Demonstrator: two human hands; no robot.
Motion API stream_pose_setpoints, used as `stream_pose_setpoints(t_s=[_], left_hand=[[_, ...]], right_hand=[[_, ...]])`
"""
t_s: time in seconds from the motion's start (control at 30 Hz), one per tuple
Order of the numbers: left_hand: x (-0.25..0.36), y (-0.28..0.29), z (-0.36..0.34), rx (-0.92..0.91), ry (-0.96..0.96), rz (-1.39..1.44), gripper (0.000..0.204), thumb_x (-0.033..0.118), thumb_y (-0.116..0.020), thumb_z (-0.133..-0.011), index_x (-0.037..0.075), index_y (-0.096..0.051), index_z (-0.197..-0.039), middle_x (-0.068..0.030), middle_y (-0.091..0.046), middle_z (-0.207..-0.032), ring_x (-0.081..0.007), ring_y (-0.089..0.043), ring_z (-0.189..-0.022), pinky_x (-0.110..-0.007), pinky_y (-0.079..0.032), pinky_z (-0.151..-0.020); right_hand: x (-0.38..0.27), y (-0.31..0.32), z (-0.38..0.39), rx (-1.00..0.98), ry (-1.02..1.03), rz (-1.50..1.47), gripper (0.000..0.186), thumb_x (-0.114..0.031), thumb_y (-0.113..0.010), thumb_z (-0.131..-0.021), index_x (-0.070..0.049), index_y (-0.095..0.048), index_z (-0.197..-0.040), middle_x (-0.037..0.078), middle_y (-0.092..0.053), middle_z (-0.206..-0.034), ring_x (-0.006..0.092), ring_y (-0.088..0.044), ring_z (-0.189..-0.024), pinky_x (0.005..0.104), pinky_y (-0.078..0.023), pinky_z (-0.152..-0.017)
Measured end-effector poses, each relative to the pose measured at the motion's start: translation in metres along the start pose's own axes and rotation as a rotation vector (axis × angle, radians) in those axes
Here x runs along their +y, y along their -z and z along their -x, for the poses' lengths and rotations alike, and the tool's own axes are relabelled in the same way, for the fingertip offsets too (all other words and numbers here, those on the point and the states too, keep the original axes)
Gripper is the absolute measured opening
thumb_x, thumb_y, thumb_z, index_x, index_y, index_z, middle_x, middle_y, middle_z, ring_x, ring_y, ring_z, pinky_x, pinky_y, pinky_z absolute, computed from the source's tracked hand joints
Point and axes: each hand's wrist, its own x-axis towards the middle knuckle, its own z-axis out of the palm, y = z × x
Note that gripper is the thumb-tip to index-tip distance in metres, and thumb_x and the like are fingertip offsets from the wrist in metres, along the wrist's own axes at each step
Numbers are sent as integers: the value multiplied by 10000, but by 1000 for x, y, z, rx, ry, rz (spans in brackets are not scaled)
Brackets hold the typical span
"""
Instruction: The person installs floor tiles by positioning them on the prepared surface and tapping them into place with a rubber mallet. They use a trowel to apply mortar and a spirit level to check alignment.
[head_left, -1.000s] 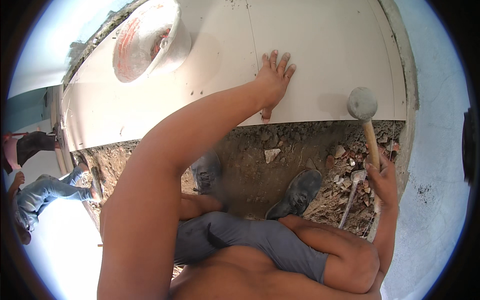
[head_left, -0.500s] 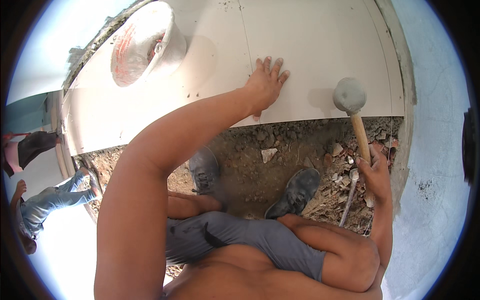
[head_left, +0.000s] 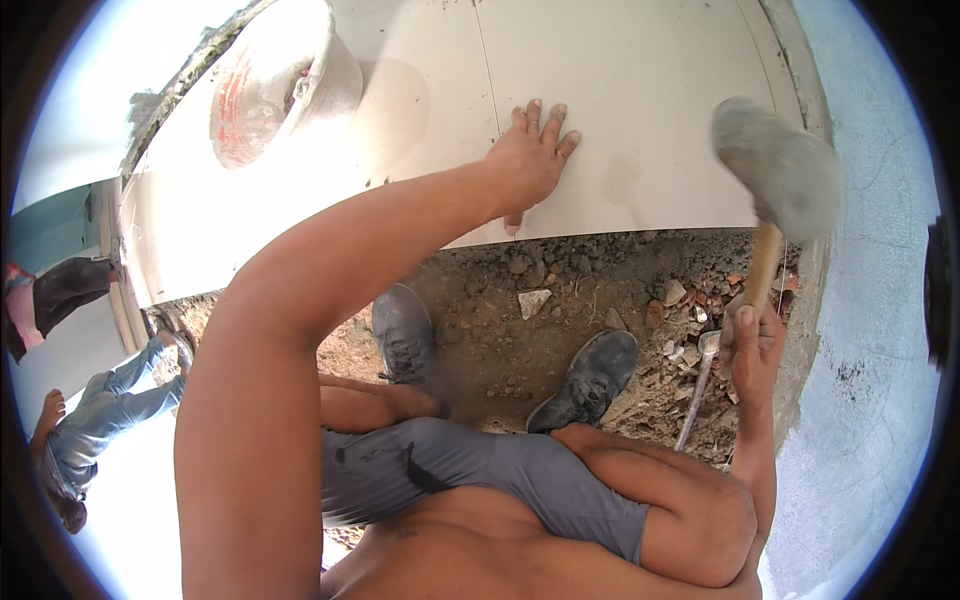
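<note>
My left hand (head_left: 530, 165) lies with spread fingers on a large cream floor tile (head_left: 640, 120), across the seam with the tile beside it, close to their near edge. At the right, my right hand (head_left: 755, 345) is wrapped round the wooden handle of a rubber mallet (head_left: 775, 160). The mallet's grey head is smeared by motion and appears raised above the tile's right corner, in front of the wall's foot. A bucket (head_left: 285, 85) with reddish streaks stands on the tiles at the far left; what it holds cannot be made out.
Bare soil with rubble (head_left: 535, 302) lies between my shoes, below the tiles' edge. A thin whitish rod (head_left: 695, 395) leans among the stones. The pale blue wall (head_left: 870, 300) bounds the right side. Two other people, one in jeans (head_left: 110, 410), are at the far left.
The mallet has swung up and right, its head now tilted and blurred. My right hand has turned with it. My left hand stays flat in nearly the same place.
</note>
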Motion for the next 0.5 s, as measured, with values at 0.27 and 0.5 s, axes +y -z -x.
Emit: stream_pose_setpoints(t_s=[0.27, 0.5], left_hand=[[-3, -6, 2, 9, 6, 80, 1397, 601, -873, -551, -84, -132, -1518, -404, -119, -1532, -588, -183, -1400, -595, -247, -1146], [-3, 0, 3, -29, 1, 75, 1395, 635, -846, -569, -82, -122, -1522, -403, -107, -1535, -583, -163, -1408, -586, -226, -1157]], right_hand=[[-30, 5, -15, 177, -141, -26, 430, -447, -482, -1025, -34, -580, -951, -21, -460, -577, 56, -417, -446, 217, -348, -391], [11, 34, -37, 428, 201, 28, 479, -524, -449, -1012, -74, -558, -890, 10, -459, -590, 90, -432, -438, 226, -349, -371]])
